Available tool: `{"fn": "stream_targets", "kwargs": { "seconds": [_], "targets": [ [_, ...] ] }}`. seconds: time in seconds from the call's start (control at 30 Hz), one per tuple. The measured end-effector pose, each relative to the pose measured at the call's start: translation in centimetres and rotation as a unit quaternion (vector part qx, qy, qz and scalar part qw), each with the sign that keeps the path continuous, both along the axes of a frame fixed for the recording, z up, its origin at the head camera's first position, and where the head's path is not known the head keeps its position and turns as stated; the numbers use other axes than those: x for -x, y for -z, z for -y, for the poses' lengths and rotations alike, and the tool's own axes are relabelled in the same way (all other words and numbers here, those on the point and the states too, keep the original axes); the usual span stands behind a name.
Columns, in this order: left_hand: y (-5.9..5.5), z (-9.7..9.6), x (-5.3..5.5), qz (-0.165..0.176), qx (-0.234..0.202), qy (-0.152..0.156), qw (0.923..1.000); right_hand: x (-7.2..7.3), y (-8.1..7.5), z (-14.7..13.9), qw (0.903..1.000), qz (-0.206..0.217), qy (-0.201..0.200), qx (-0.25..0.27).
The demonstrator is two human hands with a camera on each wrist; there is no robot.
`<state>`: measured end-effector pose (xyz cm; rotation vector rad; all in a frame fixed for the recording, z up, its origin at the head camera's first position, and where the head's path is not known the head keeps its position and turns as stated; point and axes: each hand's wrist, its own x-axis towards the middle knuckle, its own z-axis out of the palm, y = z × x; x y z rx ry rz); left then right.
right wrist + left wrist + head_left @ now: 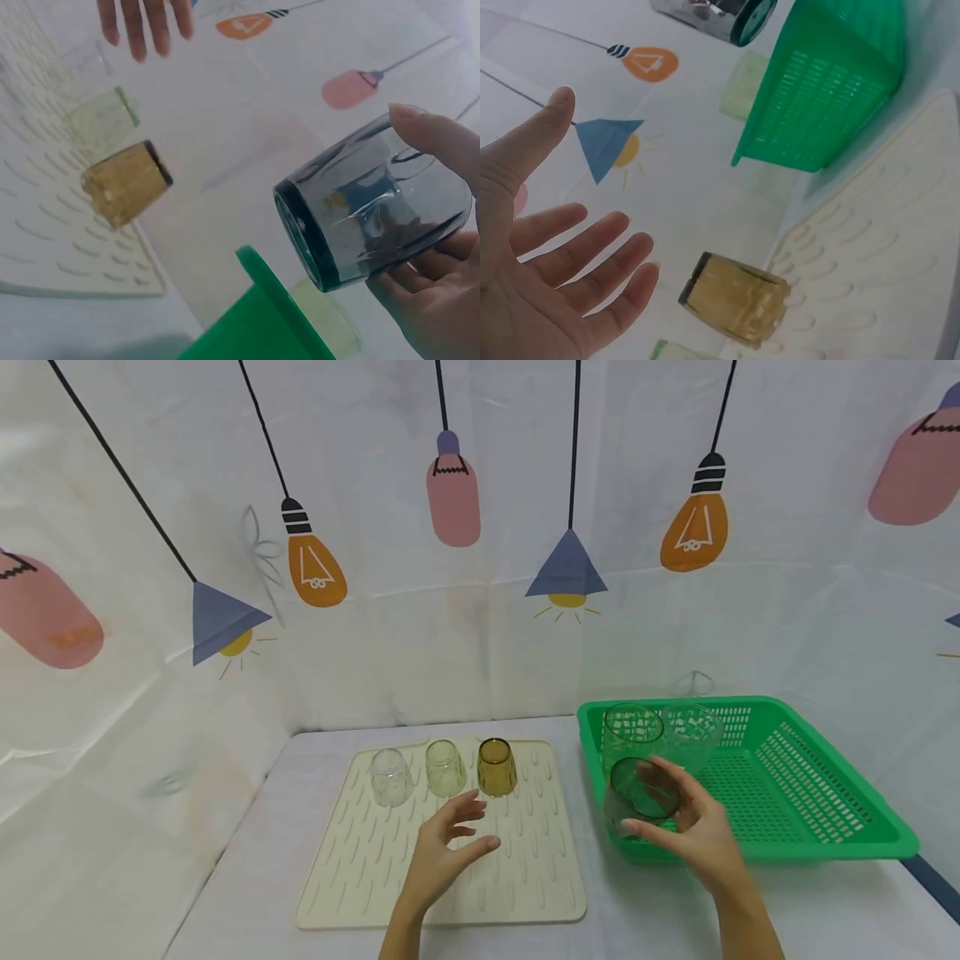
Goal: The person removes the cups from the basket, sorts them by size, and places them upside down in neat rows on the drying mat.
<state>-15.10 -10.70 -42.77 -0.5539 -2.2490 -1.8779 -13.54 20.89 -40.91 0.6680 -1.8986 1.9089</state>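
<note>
My right hand [701, 835] grips a smoky grey glass [375, 206] between thumb and fingers, at the near left corner of the green basket [892, 839]. Over the cream drying mat [525, 893], my left hand [446, 852] hovers with nothing in it, fingers spread and gently bent. On the mat's far part stand a clear glass [391, 778], a pale green glass [446, 768] and an amber glass [497, 768] in a row. Inside the basket's left end are a greenish glass [630, 735] and another clear glass [693, 735].
A white cloth covers the table [255, 860]. Behind it hangs a white sheet [465, 643] printed with lamps and bulbs. The basket's raised rim stands right of the mat, with a strip of table between them.
</note>
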Motion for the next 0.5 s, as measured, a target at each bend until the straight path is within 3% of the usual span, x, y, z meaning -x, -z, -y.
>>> {"fn": "stream_targets", "kwargs": {
  "seconds": [0.33, 0.5],
  "targets": [
    [-0.7, -2.3, 0.4, -0.008, -0.006, 0.072, 0.9974, 0.4, 0.5, 2.9, 0.9984, -0.038, -0.038, -0.015],
    [-1.2, -3.1, 0.2, -0.008, -0.010, 0.093, 0.9956, 0.4, 0.6, 4.3, 0.9985, -0.030, -0.024, -0.038]
  ]
}}
